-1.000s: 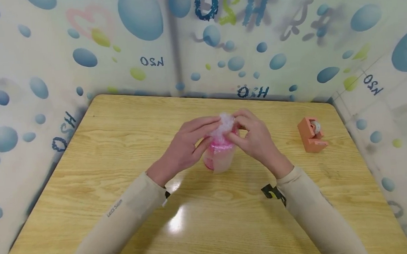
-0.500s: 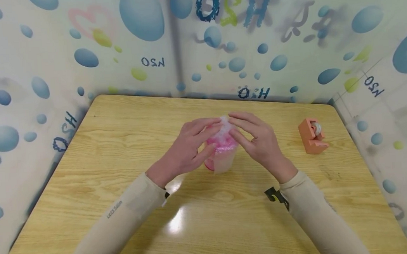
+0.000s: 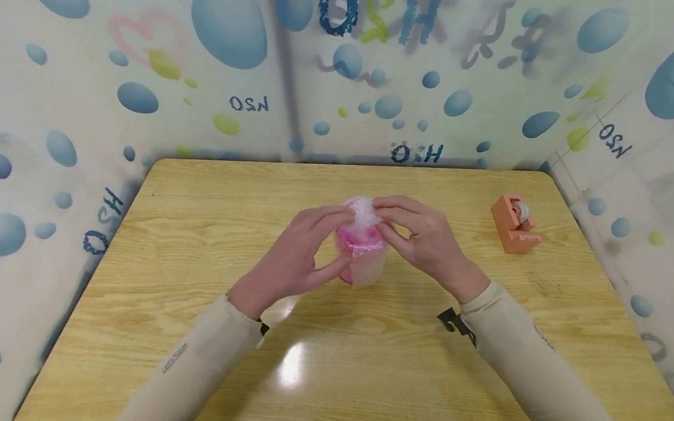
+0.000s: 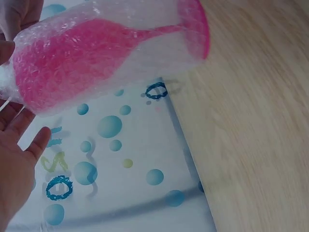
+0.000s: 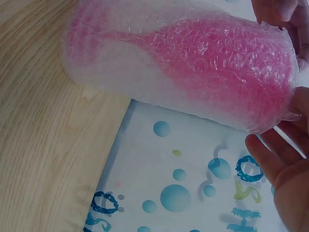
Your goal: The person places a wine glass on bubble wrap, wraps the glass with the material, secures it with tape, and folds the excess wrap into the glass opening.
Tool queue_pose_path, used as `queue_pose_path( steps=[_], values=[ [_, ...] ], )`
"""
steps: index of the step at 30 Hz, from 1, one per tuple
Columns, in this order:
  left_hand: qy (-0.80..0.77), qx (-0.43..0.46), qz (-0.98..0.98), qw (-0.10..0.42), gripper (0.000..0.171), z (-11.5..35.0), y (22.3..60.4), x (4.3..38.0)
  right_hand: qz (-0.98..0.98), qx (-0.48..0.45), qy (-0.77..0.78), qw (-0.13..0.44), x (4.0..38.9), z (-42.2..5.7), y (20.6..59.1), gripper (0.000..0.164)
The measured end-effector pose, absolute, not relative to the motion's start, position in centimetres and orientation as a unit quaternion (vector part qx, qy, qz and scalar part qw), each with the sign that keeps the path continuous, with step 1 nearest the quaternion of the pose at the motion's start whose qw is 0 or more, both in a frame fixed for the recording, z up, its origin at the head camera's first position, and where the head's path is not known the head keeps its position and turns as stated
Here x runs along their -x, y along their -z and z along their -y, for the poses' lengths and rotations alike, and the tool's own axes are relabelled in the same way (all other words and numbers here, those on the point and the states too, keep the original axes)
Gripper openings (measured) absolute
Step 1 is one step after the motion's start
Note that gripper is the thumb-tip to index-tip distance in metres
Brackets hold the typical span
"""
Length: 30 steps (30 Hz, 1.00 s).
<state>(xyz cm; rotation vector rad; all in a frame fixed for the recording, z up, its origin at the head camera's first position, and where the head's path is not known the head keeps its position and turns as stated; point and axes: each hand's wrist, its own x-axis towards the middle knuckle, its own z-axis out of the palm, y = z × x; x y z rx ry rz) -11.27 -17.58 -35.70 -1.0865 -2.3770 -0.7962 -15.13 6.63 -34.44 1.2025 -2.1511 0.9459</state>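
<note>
A pink stemmed glass (image 4: pixel 82 55) stands upright on the table, wrapped in clear bubble wrap (image 5: pixel 145 77). Its foot is down and the loose top of the wrap is bunched up over the bowl in the head view. My left hand (image 3: pixel 288 258) reaches in from the left, fairly straight fingers at the bunched wrap and the thumb spread low beside the bowl. From the right, my right hand (image 3: pixel 425 237) pinches the gathered top between thumb and fingers. Both wrist views show the wrapped glass sideways, with fingertips at its mouth end.
An orange tape dispenser (image 3: pixel 514 223) with a roll of tape stands at the right of the wooden table (image 3: pixel 198 212). Walls printed with blue bubbles (image 3: pixel 230 27) border the table at the back and on both sides.
Half a second ago both hands were spread around the bunched top. The right fingers have since closed on it, while the left hand has shifted slightly left, its thumb lower. The glass stays put.
</note>
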Motion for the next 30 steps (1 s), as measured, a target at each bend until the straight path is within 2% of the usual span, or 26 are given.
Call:
queue_pose_path(
  steps=[7, 13, 18, 25, 30],
  values=[
    [0.268, 0.415, 0.838, 0.230, 0.066, 18.3, 36.3, 10.9, 0.797, -0.445, -0.344, 0.220, 15.1, -7.0, 34.4, 0.021],
    [0.241, 0.416, 0.844, 0.237, 0.068, 18.4, 36.5, 10.8, 0.801, -0.451, -0.343, 0.196, 15.2, -7.4, 34.6, 0.023],
    [0.227, 0.418, 0.846, 0.243, 0.066, 18.5, 36.7, 10.9, 0.796, -0.463, -0.341, 0.188, 15.3, -7.6, 34.9, 0.032],
    [0.204, 0.420, 0.849, 0.246, 0.062, 18.5, 37.0, 11.1, 0.797, -0.472, -0.336, 0.174, 15.2, -7.7, 35.1, 0.055],
    [0.190, 0.419, 0.855, 0.239, 0.058, 18.4, 36.9, 11.2, 0.801, -0.476, -0.324, 0.160, 15.2, -7.7, 35.2, 0.061]
  ],
)
